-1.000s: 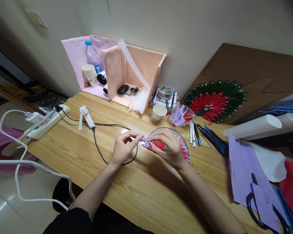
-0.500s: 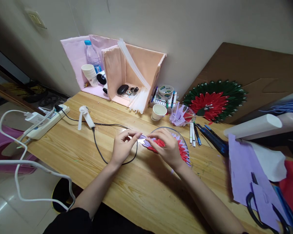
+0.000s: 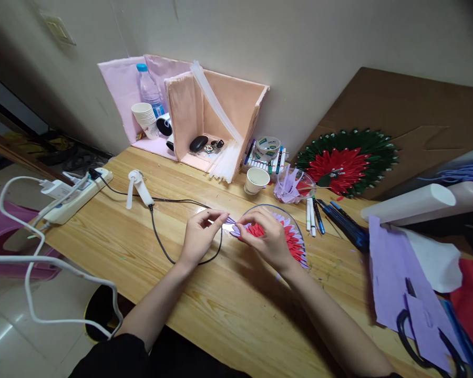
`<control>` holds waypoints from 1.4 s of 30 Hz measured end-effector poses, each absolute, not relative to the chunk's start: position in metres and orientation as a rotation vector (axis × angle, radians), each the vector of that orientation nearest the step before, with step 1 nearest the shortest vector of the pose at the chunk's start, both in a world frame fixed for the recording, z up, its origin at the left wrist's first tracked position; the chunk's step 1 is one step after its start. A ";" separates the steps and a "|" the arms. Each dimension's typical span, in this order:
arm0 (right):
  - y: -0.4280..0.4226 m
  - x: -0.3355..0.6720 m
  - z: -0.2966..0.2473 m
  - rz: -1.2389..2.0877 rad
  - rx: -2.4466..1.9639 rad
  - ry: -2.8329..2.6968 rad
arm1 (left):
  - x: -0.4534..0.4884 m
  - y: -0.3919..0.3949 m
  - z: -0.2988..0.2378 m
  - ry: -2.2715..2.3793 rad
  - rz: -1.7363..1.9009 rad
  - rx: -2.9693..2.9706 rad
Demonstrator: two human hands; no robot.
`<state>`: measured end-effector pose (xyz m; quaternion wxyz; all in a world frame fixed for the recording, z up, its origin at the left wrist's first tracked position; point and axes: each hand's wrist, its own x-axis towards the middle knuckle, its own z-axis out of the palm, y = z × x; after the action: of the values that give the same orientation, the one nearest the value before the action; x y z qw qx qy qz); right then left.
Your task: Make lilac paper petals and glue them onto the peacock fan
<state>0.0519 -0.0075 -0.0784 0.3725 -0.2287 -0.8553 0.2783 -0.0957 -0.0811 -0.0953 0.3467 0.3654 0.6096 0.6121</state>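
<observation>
Between my two hands is a small folded purple petal piece (image 3: pixel 230 221), pinched at both ends. My left hand (image 3: pixel 202 233) holds its left end between thumb and fingertips. My right hand (image 3: pixel 266 234) pinches the other end, its fingers curled together. Behind and partly under my right hand lies a round disc (image 3: pixel 295 239) covered with red and purple petals in rings; my hand hides part of it. Beyond it stands a clear bowl (image 3: pixel 294 185) with purple and red pieces inside, beside a paper cup (image 3: pixel 256 181).
A glue gun (image 3: pixel 141 189) with a black cord stands left of my hands. Markers (image 3: pixel 310 216) and pliers-like blue tools (image 3: pixel 345 226) lie to the right. Scissors (image 3: pixel 410 336) rest on purple sheets (image 3: pixel 390 273). A pink box shelf (image 3: pixel 220 105) stands at the wall.
The purple piece between my fingertips has turned slightly and shows a little more. Both hands stay almost in the same place.
</observation>
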 end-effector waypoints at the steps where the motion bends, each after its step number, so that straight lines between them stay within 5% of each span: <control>1: -0.008 0.052 -0.079 0.699 -0.586 -2.194 | -0.096 -0.081 -0.096 1.580 1.591 0.932; 42: -0.004 0.054 -0.082 0.830 -0.618 -2.196 | -0.112 -0.082 -0.088 1.500 1.602 1.125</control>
<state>0.0537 -0.0039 -0.0817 0.3493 -0.2386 -0.8476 0.3203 -0.1115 -0.0817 -0.0881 0.3312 0.4305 0.5740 0.6127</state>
